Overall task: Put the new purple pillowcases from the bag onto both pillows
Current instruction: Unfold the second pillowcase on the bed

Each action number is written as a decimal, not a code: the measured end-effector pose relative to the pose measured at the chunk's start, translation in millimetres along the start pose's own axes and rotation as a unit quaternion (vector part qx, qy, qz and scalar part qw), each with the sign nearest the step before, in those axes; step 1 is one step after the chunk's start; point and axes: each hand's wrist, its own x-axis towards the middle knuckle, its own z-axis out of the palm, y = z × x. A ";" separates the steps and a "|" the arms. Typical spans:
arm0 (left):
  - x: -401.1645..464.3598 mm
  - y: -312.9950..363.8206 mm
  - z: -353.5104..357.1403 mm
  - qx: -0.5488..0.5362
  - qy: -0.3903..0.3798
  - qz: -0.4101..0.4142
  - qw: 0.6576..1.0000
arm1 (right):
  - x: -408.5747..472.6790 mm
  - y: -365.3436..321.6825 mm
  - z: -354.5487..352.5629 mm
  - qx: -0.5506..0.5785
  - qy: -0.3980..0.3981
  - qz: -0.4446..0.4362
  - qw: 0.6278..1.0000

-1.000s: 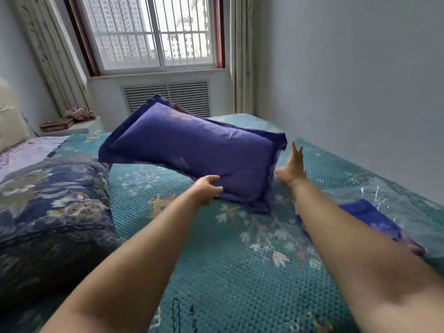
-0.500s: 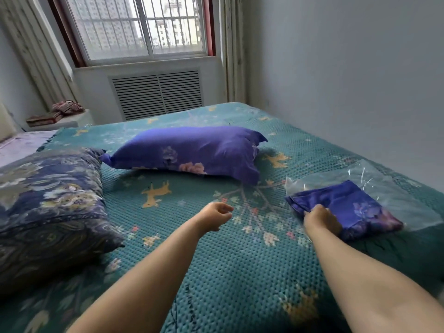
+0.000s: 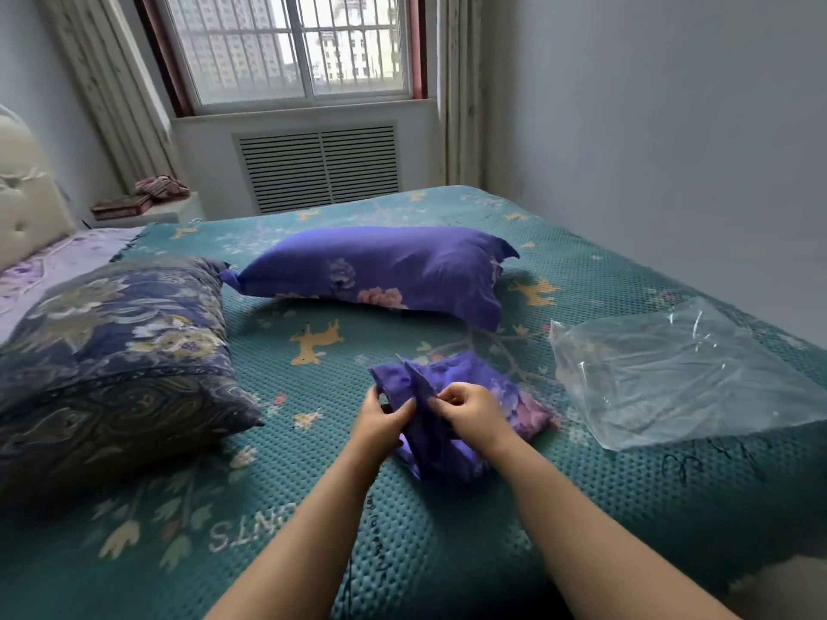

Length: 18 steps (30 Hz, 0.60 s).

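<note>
Both my hands are on the folded purple pillowcase (image 3: 465, 396), which lies on the teal bedspread (image 3: 402, 552) in front of me. My left hand (image 3: 380, 422) has its grip closed on the near left edge of the cloth, thumb on top. My right hand (image 3: 470, 411) pinches a fold just beside it, fingertips close together. The clear plastic bag (image 3: 680, 378) lies flat to the right, apart from the pillowcase. Farther back, the pillow in a purple case (image 3: 380, 270) rests on the bed. At my left sits the second pillow in its dark floral cover (image 3: 112, 360), near the headboard (image 3: 22, 203).
</note>
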 end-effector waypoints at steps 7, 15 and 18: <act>0.5 -26.3 -53.5 0.014 0.189 0.007 0.982 | -19.6 -23.4 -2.1 0.477 0.021 0.228 0.849; -21.8 -14.4 -96.6 0.379 0.251 0.119 0.883 | -45.8 -47.4 -11.4 0.402 -0.161 0.180 0.883; -41.4 -5.5 -86.3 0.272 -0.017 0.137 0.952 | -50.4 -50.3 -6.5 0.426 -0.156 0.125 0.882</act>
